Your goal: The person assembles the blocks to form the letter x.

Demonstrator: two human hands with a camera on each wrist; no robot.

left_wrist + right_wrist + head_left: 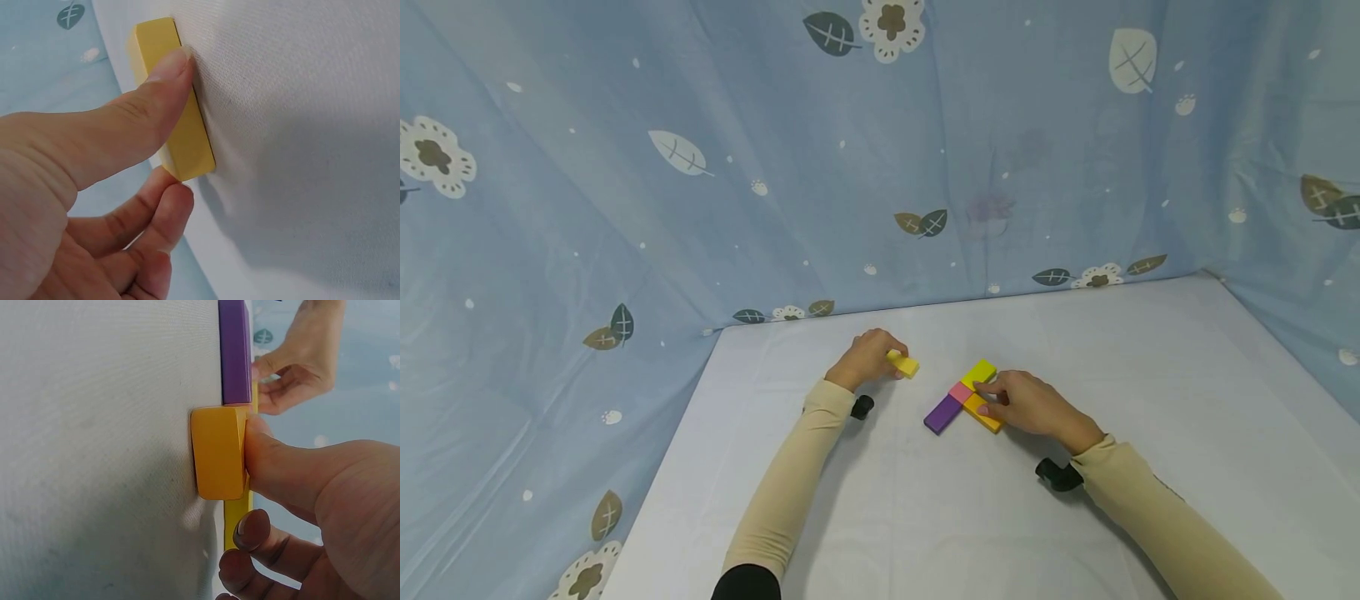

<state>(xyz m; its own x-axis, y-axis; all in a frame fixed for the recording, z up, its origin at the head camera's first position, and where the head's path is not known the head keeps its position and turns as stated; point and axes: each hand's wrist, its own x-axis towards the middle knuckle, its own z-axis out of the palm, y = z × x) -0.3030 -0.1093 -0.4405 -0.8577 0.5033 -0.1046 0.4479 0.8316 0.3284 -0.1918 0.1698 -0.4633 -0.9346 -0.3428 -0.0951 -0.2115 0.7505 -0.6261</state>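
Observation:
My left hand (868, 357) pinches a pale yellow block (181, 125) near the table's far side. In the left wrist view the thumb lies along one face, and the fingers behind the block are partly hidden. To the right, several blocks touch on the cloth: a bright yellow block (981, 372), a small pink block (960, 392), a purple block (942, 414) and an orange block (217, 453). My right hand (1033, 402) rests over this group. Its thumb touches the orange block, while the index fingertip reaches the bright yellow block beside the pink one.
White cloth (880, 517) covers the table. A blue patterned curtain (820, 150) hangs behind it and along the sides. Dark wrist-worn devices (1058, 475) sit below both hands, close to the cloth.

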